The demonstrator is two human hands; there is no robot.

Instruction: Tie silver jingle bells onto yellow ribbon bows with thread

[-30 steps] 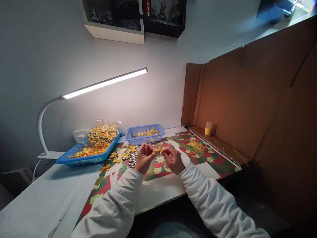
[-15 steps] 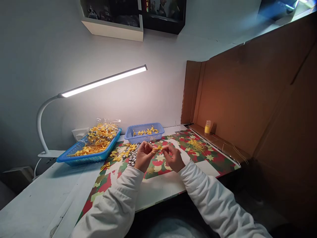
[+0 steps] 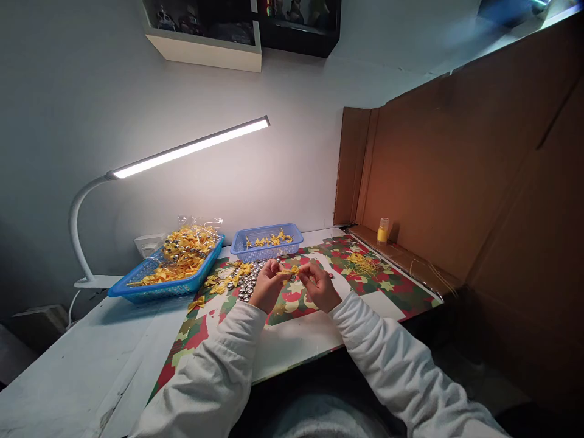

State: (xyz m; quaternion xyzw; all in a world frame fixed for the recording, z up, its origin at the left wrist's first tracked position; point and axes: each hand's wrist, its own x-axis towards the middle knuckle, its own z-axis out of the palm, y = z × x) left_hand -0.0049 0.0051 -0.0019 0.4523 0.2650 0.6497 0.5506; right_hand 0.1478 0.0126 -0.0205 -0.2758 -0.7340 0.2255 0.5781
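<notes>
Yellow in colour, in the head view: holding a small bow [image 3: 295,269] between left hand [image 3: 267,288] and right hand [image 3: 321,289], clamped in fingertips at both sides, long axis roughly left to right; right of the silver beads [image 3: 247,283], nearer than the small basket [image 3: 255,251]. Cannot tell exactly which part is pinched.

You are holding your left hand [image 3: 265,286] and right hand [image 3: 322,287] close together just below the centre of the frame, fingertips turning toward each other. On each hand, you are pinching thumb and index finger together and curling the other fingers in. Your left arm [image 3: 205,371] is reaching up from the bottom, left of centre, while your right arm [image 3: 401,365] is slanting in from the lower right. You are bending both forearms inward, and your sleeves are reaching the wrists.
</notes>
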